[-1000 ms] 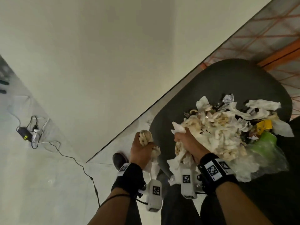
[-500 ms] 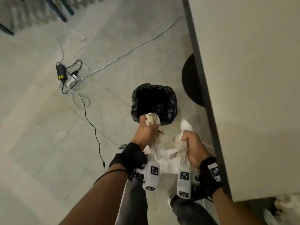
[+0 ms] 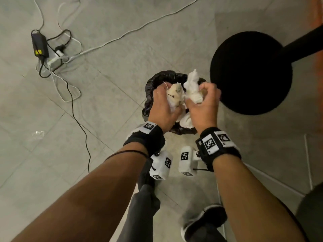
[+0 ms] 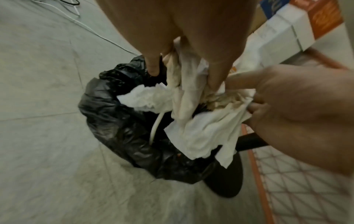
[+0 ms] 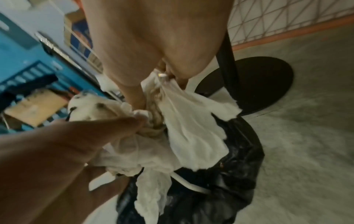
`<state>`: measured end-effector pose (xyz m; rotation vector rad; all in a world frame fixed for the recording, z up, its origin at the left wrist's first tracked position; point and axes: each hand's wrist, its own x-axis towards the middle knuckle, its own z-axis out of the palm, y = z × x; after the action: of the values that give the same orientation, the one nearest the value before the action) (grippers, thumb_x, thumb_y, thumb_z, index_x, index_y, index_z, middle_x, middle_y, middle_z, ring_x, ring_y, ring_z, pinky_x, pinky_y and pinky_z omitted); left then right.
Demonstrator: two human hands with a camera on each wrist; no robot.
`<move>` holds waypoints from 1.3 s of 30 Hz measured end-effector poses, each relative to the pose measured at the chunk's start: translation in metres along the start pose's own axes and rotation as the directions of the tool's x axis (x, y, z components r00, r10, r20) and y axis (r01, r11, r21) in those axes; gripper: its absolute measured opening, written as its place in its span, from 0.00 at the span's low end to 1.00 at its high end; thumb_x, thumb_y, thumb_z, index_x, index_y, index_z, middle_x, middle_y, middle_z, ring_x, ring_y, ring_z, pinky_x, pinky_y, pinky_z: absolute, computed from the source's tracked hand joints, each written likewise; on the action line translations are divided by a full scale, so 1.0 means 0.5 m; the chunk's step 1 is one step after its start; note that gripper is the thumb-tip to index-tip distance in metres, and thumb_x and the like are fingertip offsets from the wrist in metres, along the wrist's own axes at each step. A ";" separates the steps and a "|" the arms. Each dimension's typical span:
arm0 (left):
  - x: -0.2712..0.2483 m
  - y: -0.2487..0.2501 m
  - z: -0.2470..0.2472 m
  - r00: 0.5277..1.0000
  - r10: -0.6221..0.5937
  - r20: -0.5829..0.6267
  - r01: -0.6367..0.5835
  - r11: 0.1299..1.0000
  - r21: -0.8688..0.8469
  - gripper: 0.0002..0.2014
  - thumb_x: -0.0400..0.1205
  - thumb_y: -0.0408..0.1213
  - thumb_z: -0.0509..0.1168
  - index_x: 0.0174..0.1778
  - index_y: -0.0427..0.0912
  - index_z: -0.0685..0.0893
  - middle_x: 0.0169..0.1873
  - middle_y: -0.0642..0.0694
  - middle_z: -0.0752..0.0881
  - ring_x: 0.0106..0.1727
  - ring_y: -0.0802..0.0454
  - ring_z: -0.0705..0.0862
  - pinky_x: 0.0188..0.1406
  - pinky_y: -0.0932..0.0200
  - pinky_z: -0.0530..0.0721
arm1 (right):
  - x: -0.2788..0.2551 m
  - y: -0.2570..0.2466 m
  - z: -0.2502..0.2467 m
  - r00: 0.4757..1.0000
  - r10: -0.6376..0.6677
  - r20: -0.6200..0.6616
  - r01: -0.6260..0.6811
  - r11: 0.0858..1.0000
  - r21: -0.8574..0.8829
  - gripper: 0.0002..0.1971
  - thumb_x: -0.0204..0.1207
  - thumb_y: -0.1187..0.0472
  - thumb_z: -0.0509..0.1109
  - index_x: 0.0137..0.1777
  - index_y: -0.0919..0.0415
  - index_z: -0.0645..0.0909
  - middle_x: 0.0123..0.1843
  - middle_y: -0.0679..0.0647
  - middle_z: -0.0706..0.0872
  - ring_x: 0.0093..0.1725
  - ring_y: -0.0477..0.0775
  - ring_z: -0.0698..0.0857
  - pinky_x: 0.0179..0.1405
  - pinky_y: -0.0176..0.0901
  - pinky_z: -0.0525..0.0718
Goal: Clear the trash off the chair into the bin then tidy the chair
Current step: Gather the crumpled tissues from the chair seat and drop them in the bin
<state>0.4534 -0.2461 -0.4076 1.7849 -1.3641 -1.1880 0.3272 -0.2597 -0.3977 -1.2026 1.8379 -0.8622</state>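
Note:
Both hands hang right over the black-lined bin (image 3: 158, 79) on the floor. My left hand (image 3: 164, 102) grips a stained wad of crumpled tissue (image 3: 175, 96). Beside it my right hand (image 3: 203, 102) grips another white wad of tissue (image 3: 193, 84). In the left wrist view the crumpled tissue (image 4: 199, 121) dangles from my fingers (image 4: 153, 66) above the bin liner (image 4: 114, 121), with a thin white strip hanging into it. The right wrist view shows the tissue (image 5: 187, 133) bunched between both hands over the bin liner (image 5: 229, 189). The chair seat is out of view.
A round black stand base (image 3: 250, 74) with its pole (image 3: 300, 44) sits just right of the bin. A power adapter (image 3: 39, 44) and loose cables (image 3: 76, 109) lie on the tiled floor at upper left. My shoe (image 3: 204, 222) is below the hands.
I have turned from the chair to the bin. Both hands, still gripping tissue, moved forward from short of the bin to directly over its mouth and came closer together.

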 end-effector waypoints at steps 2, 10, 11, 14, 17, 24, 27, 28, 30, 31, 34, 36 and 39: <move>0.006 -0.035 0.006 0.990 -0.060 0.131 0.028 0.971 0.237 0.40 0.73 0.45 0.74 0.78 0.45 0.62 0.75 0.38 0.65 0.77 0.42 0.64 0.76 0.50 0.67 | 0.010 0.036 0.018 0.982 0.064 0.179 -0.023 0.975 -0.220 0.29 0.67 0.61 0.78 0.67 0.47 0.71 0.70 0.51 0.68 0.66 0.53 0.78 0.65 0.53 0.82; 0.049 -0.028 0.012 0.933 -0.324 0.154 0.172 0.780 0.601 0.35 0.81 0.45 0.62 0.82 0.60 0.52 0.76 0.40 0.61 0.66 0.32 0.77 0.59 0.44 0.79 | 0.034 0.047 0.025 0.935 0.221 0.279 0.037 0.718 -0.695 0.39 0.71 0.61 0.73 0.80 0.41 0.61 0.81 0.53 0.59 0.76 0.64 0.64 0.72 0.59 0.69; 0.060 -0.023 0.016 0.919 -0.358 0.163 0.232 0.828 0.510 0.37 0.81 0.42 0.63 0.82 0.61 0.50 0.76 0.39 0.62 0.63 0.32 0.80 0.60 0.44 0.80 | 0.048 0.046 0.025 0.922 0.255 0.292 -0.025 0.791 -0.612 0.40 0.71 0.63 0.73 0.80 0.42 0.61 0.80 0.54 0.59 0.76 0.62 0.66 0.73 0.55 0.71; 0.077 -0.019 0.032 0.912 -0.337 0.236 0.264 0.919 0.293 0.46 0.76 0.34 0.68 0.84 0.57 0.46 0.82 0.37 0.55 0.77 0.37 0.69 0.72 0.45 0.74 | 0.082 0.050 0.018 0.877 0.343 0.335 -0.256 0.926 -0.278 0.41 0.72 0.68 0.71 0.82 0.46 0.59 0.80 0.56 0.61 0.78 0.57 0.67 0.77 0.46 0.69; 0.065 -0.025 0.048 0.925 -0.217 0.312 0.109 0.938 0.328 0.44 0.75 0.31 0.64 0.84 0.56 0.49 0.85 0.41 0.45 0.81 0.39 0.65 0.71 0.44 0.76 | 0.083 0.065 0.006 0.867 0.352 0.353 -0.351 0.934 -0.069 0.36 0.75 0.72 0.63 0.80 0.45 0.63 0.81 0.55 0.65 0.79 0.54 0.68 0.74 0.44 0.69; -0.070 -0.032 0.008 0.956 -0.166 0.240 0.081 0.941 0.330 0.18 0.81 0.34 0.60 0.66 0.49 0.82 0.57 0.47 0.89 0.58 0.45 0.87 0.58 0.50 0.83 | -0.039 0.061 -0.118 0.941 0.250 0.230 -0.261 0.965 0.021 0.21 0.79 0.71 0.63 0.68 0.53 0.79 0.67 0.46 0.83 0.66 0.46 0.82 0.67 0.41 0.80; -0.186 -0.015 -0.027 0.899 -0.287 0.330 0.140 0.904 0.405 0.16 0.81 0.37 0.60 0.63 0.54 0.82 0.52 0.51 0.89 0.52 0.47 0.88 0.56 0.49 0.84 | -0.162 0.046 -0.220 0.892 0.335 0.304 -0.348 0.937 -0.011 0.17 0.79 0.68 0.67 0.63 0.48 0.81 0.63 0.44 0.86 0.60 0.46 0.85 0.61 0.46 0.84; -0.226 0.000 -0.036 0.864 -0.333 0.378 0.150 0.886 0.438 0.16 0.81 0.38 0.59 0.63 0.56 0.81 0.53 0.52 0.88 0.54 0.48 0.87 0.58 0.51 0.83 | -0.204 0.040 -0.255 0.863 0.364 0.349 -0.379 0.925 -0.026 0.16 0.80 0.67 0.67 0.60 0.46 0.81 0.62 0.47 0.86 0.57 0.45 0.86 0.60 0.45 0.84; -0.313 0.042 -0.045 0.789 -0.413 0.455 0.129 0.835 0.534 0.17 0.82 0.40 0.58 0.66 0.58 0.79 0.59 0.52 0.85 0.59 0.47 0.85 0.59 0.56 0.81 | -0.290 0.020 -0.331 0.785 0.435 0.441 -0.433 0.895 -0.110 0.13 0.81 0.66 0.67 0.60 0.48 0.81 0.61 0.49 0.87 0.52 0.37 0.86 0.55 0.31 0.82; -0.354 0.069 -0.046 0.754 -0.430 0.496 0.094 0.819 0.566 0.17 0.83 0.41 0.58 0.67 0.59 0.77 0.62 0.52 0.84 0.62 0.47 0.84 0.58 0.55 0.79 | -0.333 0.011 -0.369 0.733 0.482 0.479 -0.461 0.871 -0.170 0.13 0.81 0.65 0.67 0.62 0.52 0.81 0.61 0.50 0.86 0.51 0.33 0.85 0.52 0.25 0.80; -0.471 0.175 -0.025 0.651 -0.396 0.648 -0.038 0.835 0.549 0.18 0.83 0.45 0.59 0.70 0.61 0.74 0.65 0.57 0.82 0.65 0.52 0.82 0.62 0.55 0.79 | -0.459 -0.009 -0.515 0.632 0.623 0.461 -0.577 0.775 -0.257 0.13 0.76 0.51 0.70 0.60 0.52 0.82 0.56 0.48 0.89 0.50 0.39 0.86 0.58 0.36 0.84; -0.528 0.249 0.014 0.601 -0.352 0.717 -0.101 0.857 0.506 0.19 0.83 0.47 0.60 0.70 0.63 0.73 0.64 0.58 0.82 0.64 0.54 0.82 0.63 0.55 0.80 | -0.511 -0.041 -0.626 0.591 0.676 0.440 -0.656 0.720 -0.226 0.05 0.78 0.54 0.70 0.53 0.47 0.82 0.46 0.41 0.88 0.43 0.32 0.86 0.49 0.30 0.83; -0.583 0.359 0.110 0.527 -0.261 0.809 -0.235 0.869 0.434 0.21 0.83 0.47 0.60 0.73 0.60 0.71 0.67 0.54 0.77 0.63 0.50 0.82 0.63 0.52 0.80 | -0.567 -0.043 -0.793 0.685 0.717 0.130 -0.715 0.696 -0.072 0.11 0.77 0.70 0.70 0.49 0.51 0.84 0.43 0.47 0.88 0.39 0.35 0.86 0.43 0.35 0.79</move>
<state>0.3058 -0.0190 -0.1913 1.5030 -2.4208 -2.0288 0.0675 0.0491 -0.1231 -0.4286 1.9545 -0.2887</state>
